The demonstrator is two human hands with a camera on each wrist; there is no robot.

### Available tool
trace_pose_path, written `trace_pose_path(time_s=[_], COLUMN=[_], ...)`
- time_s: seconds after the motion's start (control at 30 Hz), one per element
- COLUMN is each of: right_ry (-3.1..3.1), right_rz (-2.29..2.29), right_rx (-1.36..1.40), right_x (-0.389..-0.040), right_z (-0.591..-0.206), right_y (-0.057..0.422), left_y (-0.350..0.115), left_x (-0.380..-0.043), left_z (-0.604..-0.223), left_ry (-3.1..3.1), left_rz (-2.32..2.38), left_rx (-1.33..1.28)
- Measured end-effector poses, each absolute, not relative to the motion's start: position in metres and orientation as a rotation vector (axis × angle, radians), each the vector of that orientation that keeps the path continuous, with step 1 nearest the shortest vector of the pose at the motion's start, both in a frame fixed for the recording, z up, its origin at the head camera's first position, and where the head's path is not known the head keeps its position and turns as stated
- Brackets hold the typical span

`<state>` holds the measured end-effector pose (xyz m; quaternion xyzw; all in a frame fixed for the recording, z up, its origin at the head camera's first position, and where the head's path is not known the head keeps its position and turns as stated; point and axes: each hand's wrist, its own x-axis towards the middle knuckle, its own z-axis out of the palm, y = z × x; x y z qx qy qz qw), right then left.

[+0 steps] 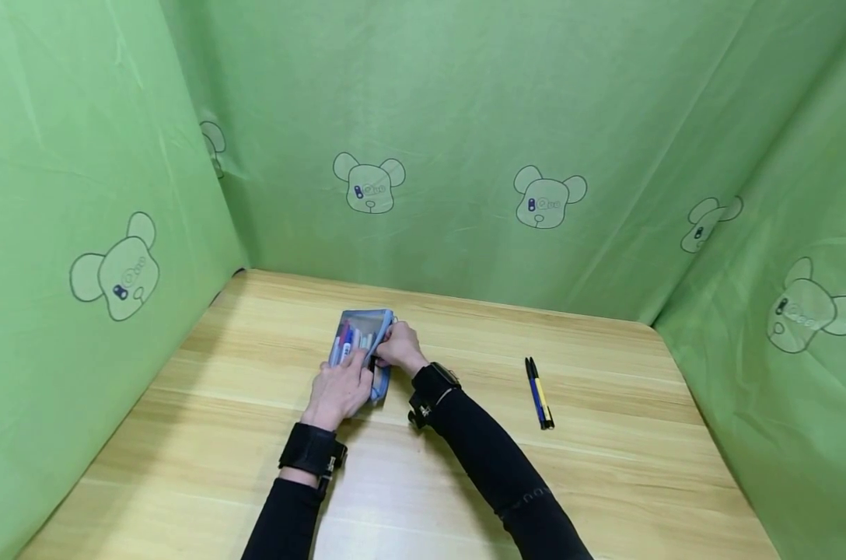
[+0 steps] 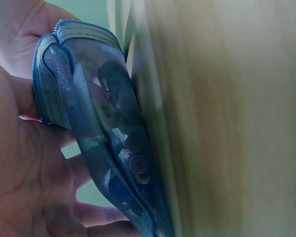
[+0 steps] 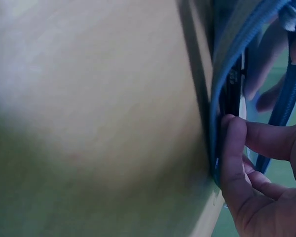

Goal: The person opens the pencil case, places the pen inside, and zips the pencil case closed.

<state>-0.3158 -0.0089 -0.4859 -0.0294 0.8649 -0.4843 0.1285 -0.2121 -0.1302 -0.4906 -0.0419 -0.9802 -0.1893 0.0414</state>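
Note:
A blue mesh zip pencil case (image 1: 368, 317) lies on the table with several pens and markers (image 1: 348, 340) showing inside. My left hand (image 1: 339, 387) holds it from the near left side, fingers over the mesh and along the opened zip edge. In the left wrist view the hand (image 2: 34, 163) is spread against the case (image 2: 113, 123), whose zip edge stands apart. At the case's right side, my right hand (image 1: 400, 346) reaches into the opening. Its thumb and forefinger pinch the end of a black pen (image 3: 233, 84), which lies mostly within the case.
Two pens, a blue one (image 1: 536, 395) and a yellow one (image 1: 542, 397), both with black ends, lie side by side on the wooden table (image 1: 626, 435) to the right. Green cloth walls (image 1: 458, 257) enclose the table at the back and both sides.

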Motion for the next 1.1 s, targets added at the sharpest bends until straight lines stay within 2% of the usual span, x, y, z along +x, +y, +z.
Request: trace_pose_path(time_s=[0.5, 0.83, 1.1], right_ry=[2.575, 2.643, 2.817], right_rz=[-1.385, -1.253, -1.078], right_rx=[-0.123, -0.132, -0.274], right_x=[-0.312, -0.315, -0.318], right_z=[-0.485, -0.467, -0.449], right_y=[-0.002, 0.005, 0.009], left_y=[-0.129, -0.130, -0.131], left_x=[-0.213, -0.214, -0.213], left_z=[-0.492, -0.492, -0.493], left_ry=[-3.012, -3.003, -3.015], left_rz=[-0.589, -0.583, -0.586], left_rx=[-0.150, -0.143, -0.135])
